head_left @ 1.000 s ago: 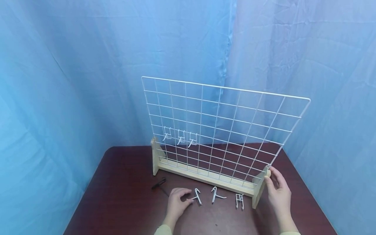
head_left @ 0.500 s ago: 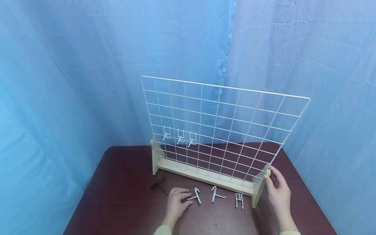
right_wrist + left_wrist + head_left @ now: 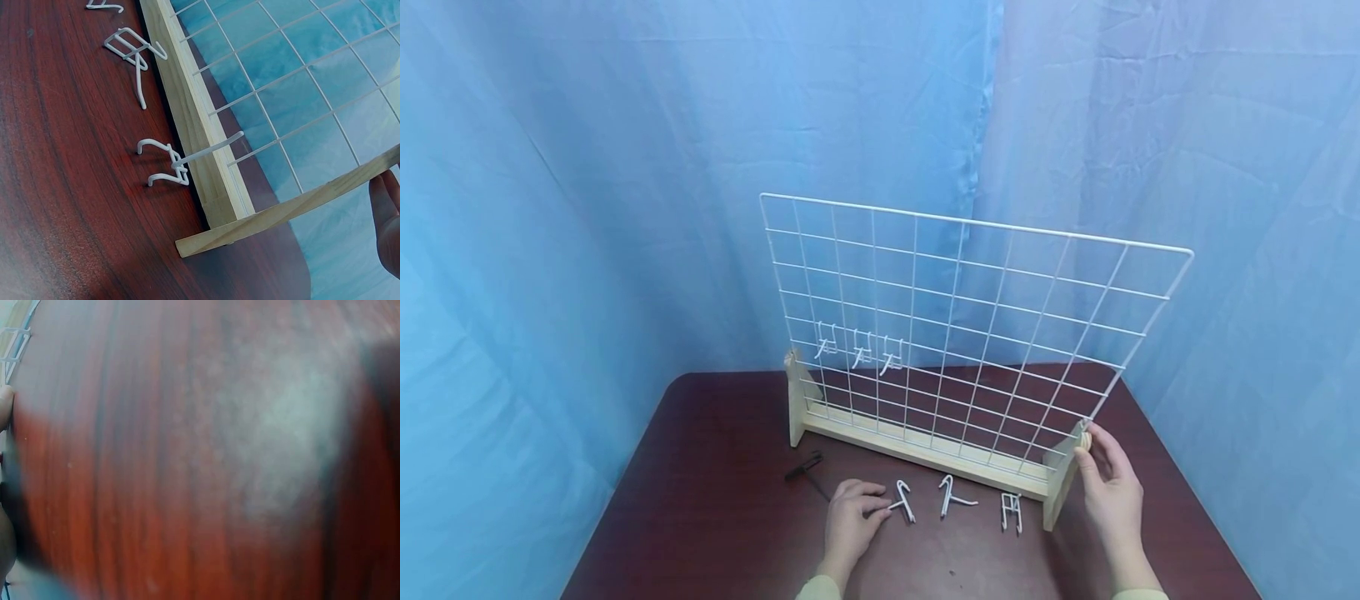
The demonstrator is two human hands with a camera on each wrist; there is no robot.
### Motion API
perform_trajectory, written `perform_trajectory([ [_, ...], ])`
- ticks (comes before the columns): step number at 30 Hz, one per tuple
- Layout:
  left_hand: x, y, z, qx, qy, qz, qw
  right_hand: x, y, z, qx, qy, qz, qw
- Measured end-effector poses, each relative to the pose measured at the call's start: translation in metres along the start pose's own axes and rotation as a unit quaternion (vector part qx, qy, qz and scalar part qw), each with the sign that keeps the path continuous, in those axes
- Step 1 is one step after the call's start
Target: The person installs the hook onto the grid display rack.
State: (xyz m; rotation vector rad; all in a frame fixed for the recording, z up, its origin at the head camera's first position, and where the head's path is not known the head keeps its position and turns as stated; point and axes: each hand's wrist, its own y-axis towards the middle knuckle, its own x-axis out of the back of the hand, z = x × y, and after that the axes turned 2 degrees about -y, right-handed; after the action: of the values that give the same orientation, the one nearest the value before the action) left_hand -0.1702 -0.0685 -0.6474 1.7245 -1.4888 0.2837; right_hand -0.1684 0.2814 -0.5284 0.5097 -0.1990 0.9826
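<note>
**My left hand (image 3: 850, 521) is pinching a white metal-wire hook (image 3: 905, 502) by its prong**

The hook is lying on the dark red-brown wood-grain tabletop (image 3: 715, 483), just in front of a pale wooden base rail (image 3: 925, 454). Its rounded bend is pointing away from me, toward the rail, and its long axis is running back toward me, slanting slightly right. The slim prong is jutting left, its tip sitting in the narrow grip of my thumb and fingertips.

A second white wire hook (image 3: 951, 500) is lying near it on the right, prong pointing right; a third white wire hook (image 3: 1011, 514) is lying farther along. A strip of tabletop is separating all three from the rail. Beyond my left hand, a black T-handled tool (image 3: 805, 468) is lying, and the tabletop is stretching past it to the left edge, leaving wide room sideways.

My right hand (image 3: 1112, 492) is gripping the upper corner of a pale wooden end board (image 3: 1060, 492). Above the rail a white wire grid panel (image 3: 953, 297) is standing, three small white hooks (image 3: 862, 357) hanging low on its left half. Pale blue curtains (image 3: 880, 125) are hanging behind.
</note>
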Motion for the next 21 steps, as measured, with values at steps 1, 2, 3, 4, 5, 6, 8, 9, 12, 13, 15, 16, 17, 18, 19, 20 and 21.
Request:
perform_trajectory([
  [1,-0.0001,0.0,0.0,-0.004,0.001,-0.005,1.0,0.0,0.0001,-0.0001,0.0,0.0,0.001,1.0],
  [2,0.0,-0.0001,0.0,-0.006,0.0,-0.01,0.9999,-0.0001,0.0001,-0.0002,0.0,0.0,0.001,1.0],
  [3,-0.0001,0.0,-0.0001,-0.008,0.002,-0.015,0.9999,-0.0001,0.0002,-0.0004,0.0,0.0,0.001,1.0],
  [4,-0.0002,0.0,-0.0001,-0.009,0.001,-0.019,0.9998,-0.0001,0.0002,-0.0006,0.0,0.0,0.0,1.0],
  [5,-0.0001,0.0,-0.0003,-0.007,-0.002,-0.021,0.9997,-0.0001,0.0003,-0.0008,0.0,0.0,0.001,1.0],
  [6,-0.0002,0.0,-0.0004,-0.003,-0.006,-0.023,0.9997,-0.0001,0.0003,-0.001,0.0,-0.001,0.001,1.0],
  [8,0.0005,0.0003,-0.0012,0.009,-0.02,-0.021,0.9995,0.0,0.0003,-0.001,-0.001,-0.002,0.001,1.0],
  [9,0.0009,0.0005,-0.0016,0.017,-0.025,-0.02,0.9993,0.0001,0.0004,-0.0009,-0.001,-0.003,0.001,1.0],
  [12,0.0024,0.0014,-0.003,0.041,-0.038,-0.015,0.9983,0.0004,0.0007,0.0,-0.002,-0.004,0.004,1.0],
  [13,0.003,0.0018,-0.0037,0.049,-0.038,-0.012,0.998,0.0005,0.0008,0.0003,-0.002,-0.003,0.005,1.0],
  [15,0.0037,0.0025,-0.0041,0.06,-0.033,-0.008,0.9976,0.0007,0.001,0.0008,-0.004,-0.002,0.006,1.0],
  [16,0.0043,0.0029,-0.0047,0.067,-0.031,-0.005,0.9972,0.0008,0.0009,0.0008,-0.005,-0.003,0.006,1.0],
  [17,0.0049,0.0032,-0.0051,0.072,-0.029,-0.002,0.997,0.0008,0.0009,0.0009,-0.006,-0.002,0.006,1.0],
  [18,0.0052,0.0035,-0.0052,0.078,-0.028,0.001,0.9966,0.0008,0.0008,0.0008,-0.007,-0.002,0.006,1.0],
  [19,0.0057,0.0039,-0.0055,0.084,-0.029,0.005,0.996,0.0008,0.0006,0.0005,-0.006,0.001,0.006,1.0],
  [20,0.0061,0.0043,-0.0055,0.089,-0.029,0.007,0.9956,0.0008,0.0006,0.0005,-0.007,0.001,0.006,1.0],
  [21,0.0066,0.0048,-0.0059,0.097,-0.03,0.011,0.9948,0.0009,0.0005,0.0007,-0.008,0.001,0.006,1.0],
])
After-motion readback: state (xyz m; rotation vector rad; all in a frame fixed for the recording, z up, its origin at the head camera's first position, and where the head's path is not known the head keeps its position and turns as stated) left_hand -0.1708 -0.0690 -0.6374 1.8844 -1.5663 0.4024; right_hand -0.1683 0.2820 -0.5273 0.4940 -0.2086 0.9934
